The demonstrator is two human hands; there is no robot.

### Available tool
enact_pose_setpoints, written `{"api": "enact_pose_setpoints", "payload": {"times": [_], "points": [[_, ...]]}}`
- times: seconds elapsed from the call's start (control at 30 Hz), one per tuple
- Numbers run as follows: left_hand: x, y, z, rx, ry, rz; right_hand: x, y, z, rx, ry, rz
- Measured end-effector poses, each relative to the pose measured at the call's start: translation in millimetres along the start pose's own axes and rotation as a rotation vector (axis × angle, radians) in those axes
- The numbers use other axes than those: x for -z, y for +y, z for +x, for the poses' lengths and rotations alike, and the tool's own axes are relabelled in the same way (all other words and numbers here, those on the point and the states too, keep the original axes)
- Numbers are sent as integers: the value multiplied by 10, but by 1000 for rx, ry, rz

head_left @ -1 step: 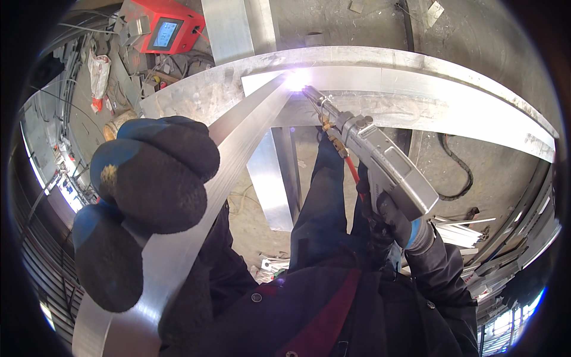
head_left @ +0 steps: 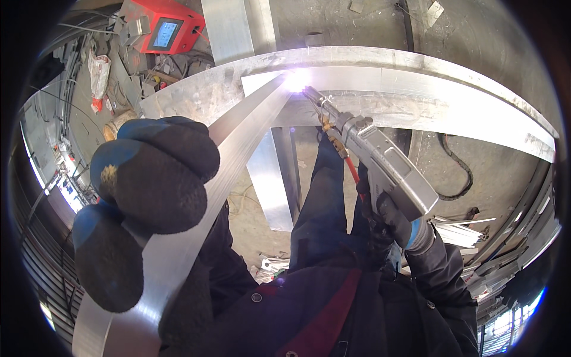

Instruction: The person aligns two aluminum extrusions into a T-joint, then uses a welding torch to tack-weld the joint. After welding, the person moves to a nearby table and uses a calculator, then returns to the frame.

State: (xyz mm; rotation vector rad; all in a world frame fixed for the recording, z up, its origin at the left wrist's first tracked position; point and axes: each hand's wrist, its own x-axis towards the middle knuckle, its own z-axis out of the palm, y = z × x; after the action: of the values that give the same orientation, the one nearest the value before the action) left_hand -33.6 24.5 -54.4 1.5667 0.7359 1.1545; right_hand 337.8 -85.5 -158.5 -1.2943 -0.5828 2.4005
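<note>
Plainly, the left hand grasps a bar, the right hand grips a torch, and glare shines between its tip and the bar's end.

L hand on metal bar; R hand w/ torch, tip nr glare

Noted across the room, far left: a red machine with its screen lit blue, cables bunched beside it. Farther left, a crumpled whitish bag, orange-red at one end. Right side of the grey floor: a curved black hose; nearer, piled white strips.
</note>
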Motion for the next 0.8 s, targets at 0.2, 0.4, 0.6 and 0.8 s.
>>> {"api": "enact_pose_setpoints", "payload": {"times": [0.2, 0.4, 0.6, 0.8], "points": [[4, -36, 25, -12, 6, -8, 46, -18, -25, -58, 26, -202], [2, -37, 4, 39, -27, -50, 84, 59, -217, -141, 65, -90], [-13, -37, -17, -4, 21, -4, 123, -3, -164, -202, 7, 47], [-20, -7, -57, 5, 40, 7, 1, -48, -41, -107, 13, -28]]}}
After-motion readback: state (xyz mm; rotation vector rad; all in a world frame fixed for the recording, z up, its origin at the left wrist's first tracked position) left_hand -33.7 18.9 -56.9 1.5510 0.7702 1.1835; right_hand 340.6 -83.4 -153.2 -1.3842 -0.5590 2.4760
